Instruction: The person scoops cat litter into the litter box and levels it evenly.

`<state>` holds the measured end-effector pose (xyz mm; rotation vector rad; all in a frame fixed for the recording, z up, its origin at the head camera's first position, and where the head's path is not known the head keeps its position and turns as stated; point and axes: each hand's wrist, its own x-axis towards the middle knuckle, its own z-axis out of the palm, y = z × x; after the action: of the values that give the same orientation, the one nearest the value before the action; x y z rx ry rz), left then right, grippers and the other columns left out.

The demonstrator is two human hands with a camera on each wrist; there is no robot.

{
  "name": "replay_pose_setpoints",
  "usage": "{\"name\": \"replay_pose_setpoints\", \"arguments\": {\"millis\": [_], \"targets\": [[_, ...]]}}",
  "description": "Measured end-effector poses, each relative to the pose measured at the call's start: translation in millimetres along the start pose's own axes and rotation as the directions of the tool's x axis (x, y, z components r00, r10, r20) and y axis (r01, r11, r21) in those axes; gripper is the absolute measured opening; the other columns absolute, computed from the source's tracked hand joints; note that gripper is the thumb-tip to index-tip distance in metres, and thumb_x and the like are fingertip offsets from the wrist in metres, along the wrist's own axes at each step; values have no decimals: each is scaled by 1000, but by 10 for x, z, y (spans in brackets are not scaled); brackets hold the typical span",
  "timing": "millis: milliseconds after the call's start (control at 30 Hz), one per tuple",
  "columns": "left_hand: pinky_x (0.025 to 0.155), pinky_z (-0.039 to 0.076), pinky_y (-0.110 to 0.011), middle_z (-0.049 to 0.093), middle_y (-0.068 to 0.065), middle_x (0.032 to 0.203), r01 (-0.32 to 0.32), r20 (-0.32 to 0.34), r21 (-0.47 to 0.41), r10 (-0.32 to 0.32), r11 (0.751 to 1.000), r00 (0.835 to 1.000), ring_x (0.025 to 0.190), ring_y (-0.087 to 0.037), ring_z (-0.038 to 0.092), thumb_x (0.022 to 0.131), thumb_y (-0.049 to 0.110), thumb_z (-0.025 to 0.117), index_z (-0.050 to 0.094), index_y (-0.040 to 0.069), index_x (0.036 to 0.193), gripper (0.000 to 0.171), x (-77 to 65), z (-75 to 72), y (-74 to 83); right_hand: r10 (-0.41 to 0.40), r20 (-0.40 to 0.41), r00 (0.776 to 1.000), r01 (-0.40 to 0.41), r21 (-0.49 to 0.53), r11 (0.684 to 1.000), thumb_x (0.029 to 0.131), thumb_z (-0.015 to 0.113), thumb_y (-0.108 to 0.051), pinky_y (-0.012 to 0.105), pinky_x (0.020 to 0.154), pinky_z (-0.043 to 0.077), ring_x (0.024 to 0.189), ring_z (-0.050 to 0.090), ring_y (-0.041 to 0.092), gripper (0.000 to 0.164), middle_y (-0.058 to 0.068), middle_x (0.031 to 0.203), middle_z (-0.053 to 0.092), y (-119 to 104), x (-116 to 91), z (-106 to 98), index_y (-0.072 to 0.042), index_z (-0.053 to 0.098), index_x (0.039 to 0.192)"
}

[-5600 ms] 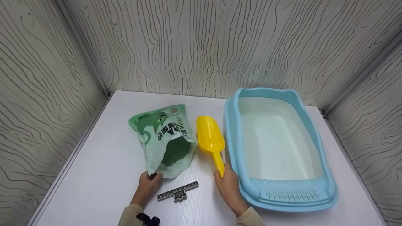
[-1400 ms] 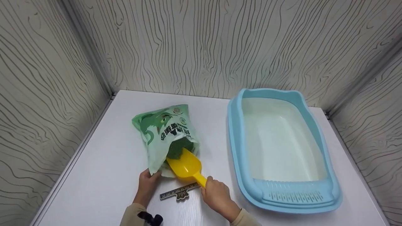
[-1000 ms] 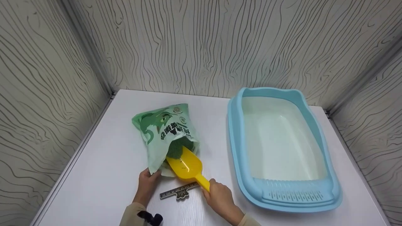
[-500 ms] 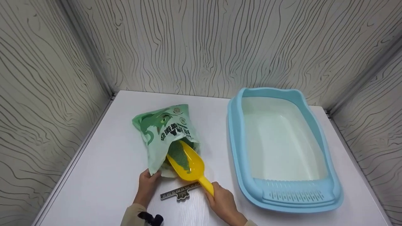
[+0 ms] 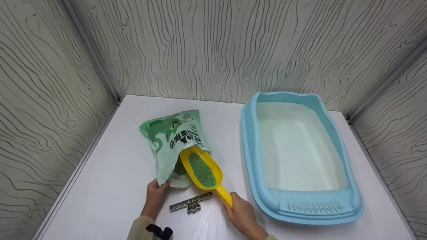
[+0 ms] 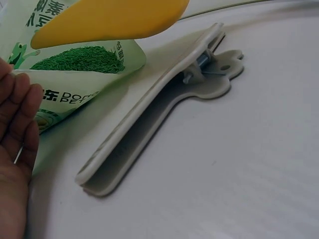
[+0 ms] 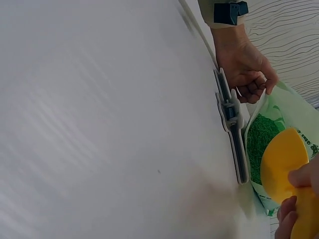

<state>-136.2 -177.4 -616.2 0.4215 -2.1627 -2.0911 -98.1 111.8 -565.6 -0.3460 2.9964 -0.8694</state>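
While the left hand [image 5: 157, 194] pinched the lip of the green-and-white printed plastic bag [image 5: 181, 128] lying on the white table [image 5: 116, 166], the right hand [image 5: 243, 211] gripped the handle of the yellow plastic scoop [image 5: 214, 168], loaded with green pellets [image 5: 202, 171], its tip at the bag's open mouth. A level bowl and a steadily held lip looked wisest; tilting risked spilling onto the long grey clip with a dark face [image 5: 191, 202] nearby.
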Motion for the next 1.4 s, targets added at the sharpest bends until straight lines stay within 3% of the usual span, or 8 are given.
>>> {"name": "replay_pose_setpoints", "arguments": {"millis": [100, 700, 900, 1100, 1233, 1400], "targets": [[78, 45, -11, 63, 27, 82, -16, -4, 7, 16, 1000, 1000, 80, 9, 54, 86, 1, 62, 60, -19, 109, 30, 2, 11, -6, -4, -2, 1000, 4, -7, 1000, 91, 63, -28, 17, 54, 32, 61, 40, 1, 22, -6, 69, 53, -10, -20, -45, -8, 56, 99], [75, 44, -13, 61, 21, 79, 53, -4, 60, -53, 997, 999, 77, 2, 50, 89, 7, 62, 61, -13, 112, 30, -52, -43, 20, 71, 202, 977, -83, 53, 995, 91, 64, -32, 19, 60, 35, 65, 44, 5, 27, -6, 74, 54, -130, -163, -431, -8, 58, 103], [76, 45, -13, 62, 21, 79, 74, -3, 43, -74, 996, 997, 77, 4, 51, 89, 6, 62, 61, -13, 113, 31, -45, -48, 23, 29, 179, 983, -38, 46, 998, 90, 64, -33, 19, 60, 35, 65, 43, 3, 27, -7, 73, 51, -123, -222, -618, -9, 58, 102], [82, 46, -10, 71, 11, 100, 67, -5, 19, -67, 998, 998, 85, 12, 56, 88, 4, 62, 59, -14, 117, 34, -34, -23, 34, -13, 130, 991, 8, 42, 999, 90, 65, -33, 18, 57, 34, 63, 41, 1, 27, -8, 71, 51, -80, -288, -824, -10, 60, 103], [82, 46, -10, 72, 7, 104, 62, -10, 27, -62, 998, 998, 87, 13, 56, 87, 4, 64, 60, -13, 117, 35, -27, -10, 36, 7, 100, 995, -12, 51, 999, 89, 66, -32, 17, 57, 34, 62, 40, 0, 25, -9, 71, 52, -50, -320, -968, -11, 62, 103], [80, 46, -11, 69, 16, 94, 47, -15, 35, -46, 998, 999, 83, 8, 55, 87, 4, 64, 60, -13, 115, 33, -23, -3, 35, 60, 71, 996, -64, 59, 996, 88, 68, -29, 17, 57, 35, 61, 41, 0, 24, -8, 70, 53, 5, -312, -1123, -11, 63, 103]]}}
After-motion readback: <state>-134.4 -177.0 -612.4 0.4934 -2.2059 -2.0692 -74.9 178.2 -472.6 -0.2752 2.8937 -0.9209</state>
